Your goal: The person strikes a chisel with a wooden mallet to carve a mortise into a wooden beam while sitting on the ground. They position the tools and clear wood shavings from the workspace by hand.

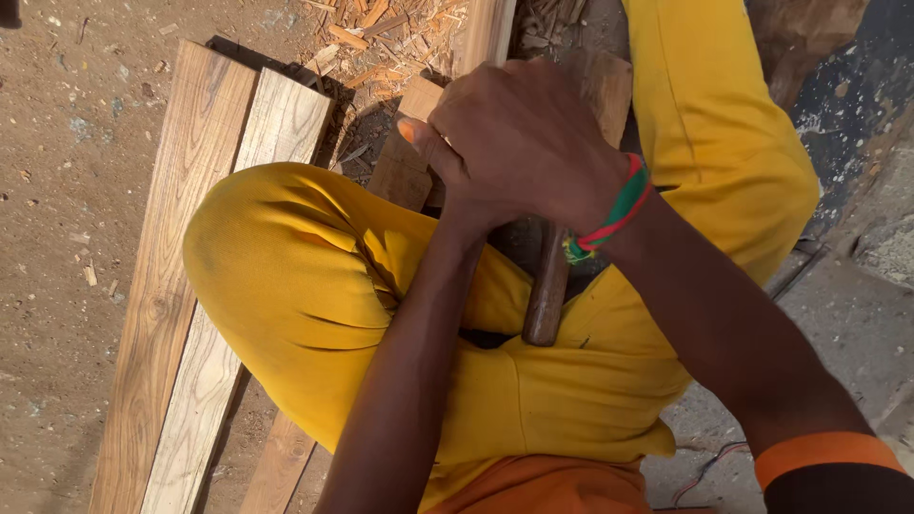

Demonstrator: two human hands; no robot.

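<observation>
Wooden tool handle (547, 295), smooth, dark and rounded, hangs between yellow-trousered knees (305, 276), gripped by the right hand (528, 143); the left hand lies hidden beneath it, grip impossible to tell; work appears mid-cut on the pale block (405, 167); rough-grained planks (205, 276) and shavings (367, 43) surround.

A wooden tool handle (548, 295), dark brown, smooth and rounded at its free end, stands nearly upright over the lap in yellow trousers, its upper part hidden under the clasped hands. Beneath those hands lies a pale wooden block (405, 162), flat-faced and squared, tilted across the raised knee, its far corner showing beside the wrist.
</observation>
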